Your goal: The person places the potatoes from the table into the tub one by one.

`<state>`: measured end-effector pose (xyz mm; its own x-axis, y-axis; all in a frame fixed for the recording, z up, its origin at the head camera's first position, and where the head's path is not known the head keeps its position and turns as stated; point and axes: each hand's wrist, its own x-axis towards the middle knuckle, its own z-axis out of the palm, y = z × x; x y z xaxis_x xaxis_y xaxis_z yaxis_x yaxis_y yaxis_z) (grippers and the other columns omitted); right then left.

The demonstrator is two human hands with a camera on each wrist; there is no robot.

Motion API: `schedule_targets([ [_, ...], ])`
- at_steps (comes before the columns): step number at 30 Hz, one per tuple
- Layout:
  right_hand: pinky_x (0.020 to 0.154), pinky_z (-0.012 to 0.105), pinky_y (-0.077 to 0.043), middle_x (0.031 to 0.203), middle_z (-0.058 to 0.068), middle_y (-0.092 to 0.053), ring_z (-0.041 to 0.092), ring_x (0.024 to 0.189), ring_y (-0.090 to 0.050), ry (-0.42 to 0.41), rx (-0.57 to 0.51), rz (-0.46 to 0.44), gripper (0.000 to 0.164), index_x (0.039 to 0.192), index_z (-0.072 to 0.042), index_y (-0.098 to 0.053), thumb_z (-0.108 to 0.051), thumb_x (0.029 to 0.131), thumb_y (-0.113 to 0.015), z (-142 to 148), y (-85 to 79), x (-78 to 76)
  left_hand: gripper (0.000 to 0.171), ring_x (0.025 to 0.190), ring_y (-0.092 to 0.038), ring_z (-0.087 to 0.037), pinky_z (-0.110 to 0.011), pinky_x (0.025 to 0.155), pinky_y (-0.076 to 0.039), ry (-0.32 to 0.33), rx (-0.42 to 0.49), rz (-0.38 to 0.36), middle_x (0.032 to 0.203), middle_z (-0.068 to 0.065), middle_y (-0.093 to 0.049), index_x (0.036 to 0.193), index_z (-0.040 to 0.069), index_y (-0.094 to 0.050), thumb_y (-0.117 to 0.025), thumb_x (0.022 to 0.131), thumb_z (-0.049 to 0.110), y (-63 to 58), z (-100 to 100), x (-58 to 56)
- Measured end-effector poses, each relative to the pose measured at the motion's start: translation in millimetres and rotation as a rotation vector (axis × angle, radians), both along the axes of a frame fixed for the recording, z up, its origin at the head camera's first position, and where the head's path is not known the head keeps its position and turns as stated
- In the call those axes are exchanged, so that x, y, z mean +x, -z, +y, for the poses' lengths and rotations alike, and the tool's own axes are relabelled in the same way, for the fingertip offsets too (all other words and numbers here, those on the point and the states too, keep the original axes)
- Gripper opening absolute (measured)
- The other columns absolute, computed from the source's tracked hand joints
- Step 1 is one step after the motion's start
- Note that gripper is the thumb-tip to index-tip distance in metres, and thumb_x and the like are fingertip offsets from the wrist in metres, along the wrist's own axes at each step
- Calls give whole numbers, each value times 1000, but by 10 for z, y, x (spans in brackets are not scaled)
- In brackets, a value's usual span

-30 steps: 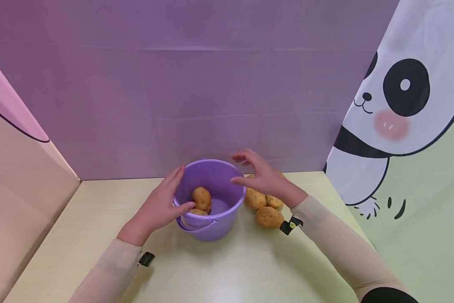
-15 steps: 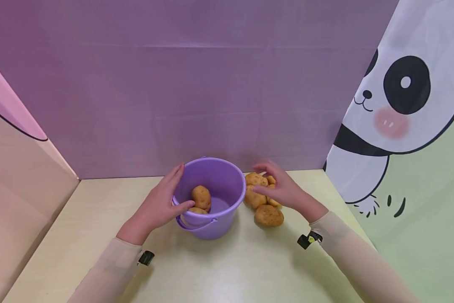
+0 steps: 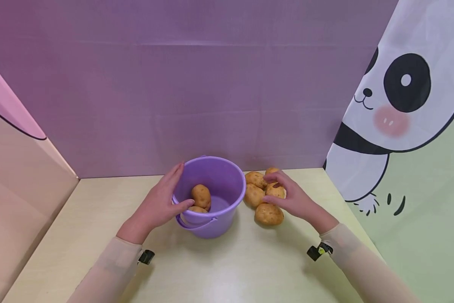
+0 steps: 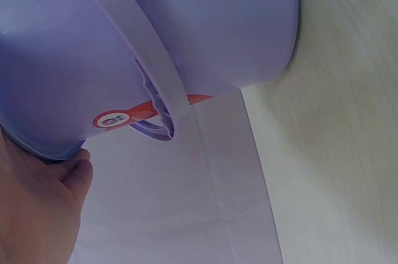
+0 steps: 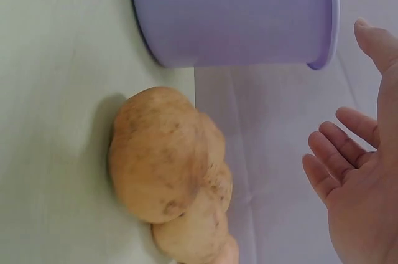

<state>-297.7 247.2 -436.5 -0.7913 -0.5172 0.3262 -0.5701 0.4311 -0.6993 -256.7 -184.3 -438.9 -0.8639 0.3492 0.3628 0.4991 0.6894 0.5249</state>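
Note:
A purple bucket [image 3: 211,221] stands upright on the table, its handle [image 3: 196,227] hanging down in front. My left hand [image 3: 155,206] holds the bucket's left rim, with the thumb lying over the front edge. Inside the bucket lie a brown potato [image 3: 201,195] and another potato [image 3: 197,209] partly hidden by the rim. To the bucket's right is a cluster of several potatoes, including a front potato [image 3: 269,214] and a middle potato [image 3: 254,195]. My right hand [image 3: 293,200] hovers over the cluster's right side, thumb and fingers spread apart with nothing between them.
The pale wooden table [image 3: 219,269] runs back to a purple cloth wall [image 3: 211,84]. A panda-printed panel [image 3: 408,126] rises on the right, and a pink and beige panel [image 3: 18,176] on the left.
My right hand has moved right and slightly down, from beside the bucket's rim to over the potato cluster. The left hand and the bucket have stayed in place.

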Motion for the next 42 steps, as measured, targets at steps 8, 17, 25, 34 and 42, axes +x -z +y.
schedule_targets([
  [8,115,61,-49,143,10,-62,46,134,-58,23,-12,-45,50,143,-8,-63,-13,98,-85,93,143,46,108,166,-25,-42,-66,130,-30,5,12,-2,183,-17,-19,175,-1,-21,-82,97,41,-13,-2,-9],
  [17,113,56,-50,140,21,-62,43,131,-60,22,3,-29,52,142,-8,-63,-13,96,-88,124,352,85,105,165,-26,-45,-68,128,-31,8,12,21,182,-19,-21,174,-3,-23,-78,99,44,3,-10,-13],
  [25,109,62,-52,143,22,-61,42,130,-60,5,17,0,55,140,2,-62,-12,95,-89,144,517,100,106,166,-25,-44,-68,129,-30,-2,12,1,183,-17,-20,175,-1,-22,-80,97,43,-18,1,6],
  [34,112,64,-51,144,20,-60,44,131,-60,5,35,-8,59,142,3,-62,-16,94,-91,125,584,130,105,166,-25,-44,-68,129,-29,-4,9,-1,183,-18,-20,174,-2,-22,-79,99,44,-6,-3,11],
  [42,112,66,-52,139,25,-60,48,128,-61,1,27,11,62,141,7,-62,-14,91,-93,87,611,160,102,166,-24,-44,-68,129,-29,-3,10,-5,183,-18,-20,174,-2,-22,-76,101,44,8,-11,1],
])
